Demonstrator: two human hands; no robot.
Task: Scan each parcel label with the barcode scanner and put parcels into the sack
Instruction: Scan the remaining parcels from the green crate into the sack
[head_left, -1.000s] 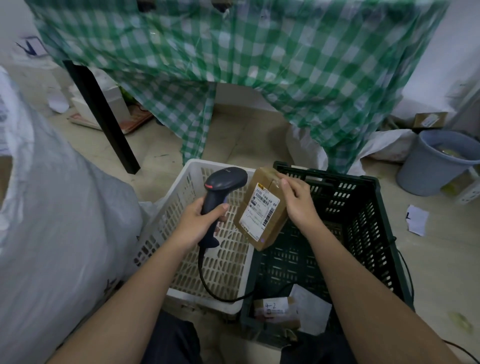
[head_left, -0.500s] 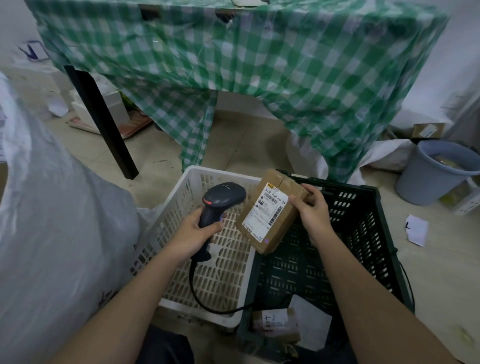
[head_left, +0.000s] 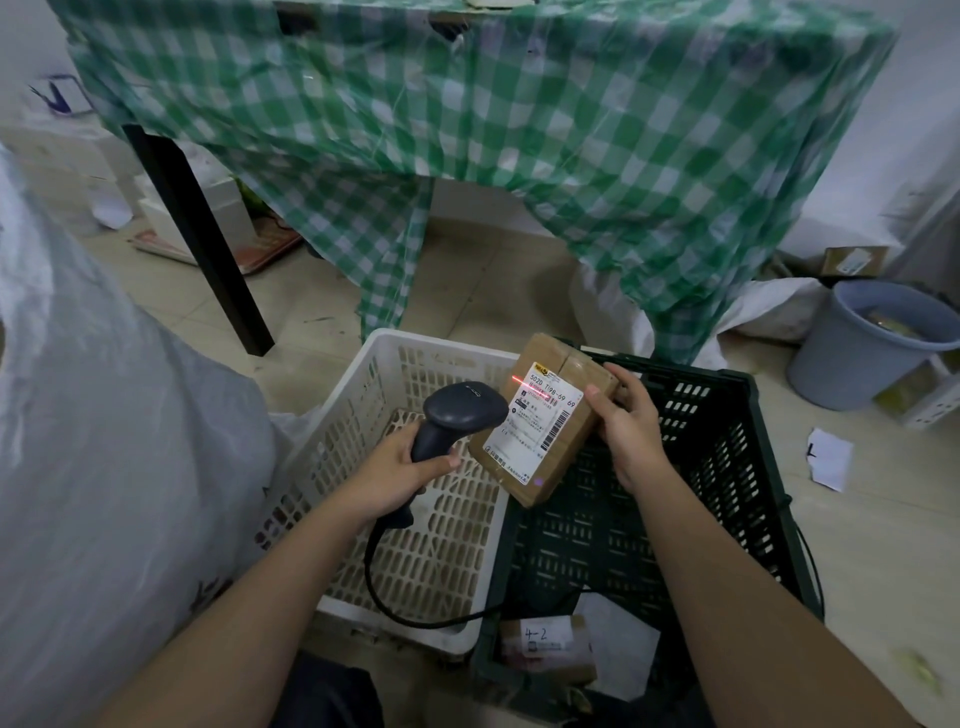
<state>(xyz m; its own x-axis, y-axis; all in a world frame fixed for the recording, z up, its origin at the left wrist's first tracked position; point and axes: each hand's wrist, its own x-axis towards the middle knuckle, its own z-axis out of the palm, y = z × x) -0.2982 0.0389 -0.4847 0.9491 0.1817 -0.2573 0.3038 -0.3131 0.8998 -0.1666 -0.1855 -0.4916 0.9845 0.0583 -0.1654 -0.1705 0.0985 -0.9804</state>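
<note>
My left hand (head_left: 400, 470) grips the handle of a dark grey barcode scanner (head_left: 460, 413), its head aimed right at a brown cardboard parcel (head_left: 563, 374). My right hand (head_left: 626, 421) holds that parcel by its right side, tilted, above the seam between two crates. A red scan line lies across the top of the parcel's white label (head_left: 532, 423). The big grey-white sack (head_left: 104, 467) fills the left side. Another small parcel (head_left: 545, 649) marked "4-2" and a white packet (head_left: 618, 644) lie in the green crate.
A white slotted crate (head_left: 395, 364) stands left of a dark green crate (head_left: 748, 467); the scanner's black cable (head_left: 415, 616) loops over both. Beyond is a table with a green checked cloth (head_left: 519, 130) and a black leg (head_left: 202, 239). A grey bucket (head_left: 862, 343) stands at right.
The parcel has tilted its label toward the scanner, and a red scan line now shows on the label. The scanner head has swung closer to the parcel.
</note>
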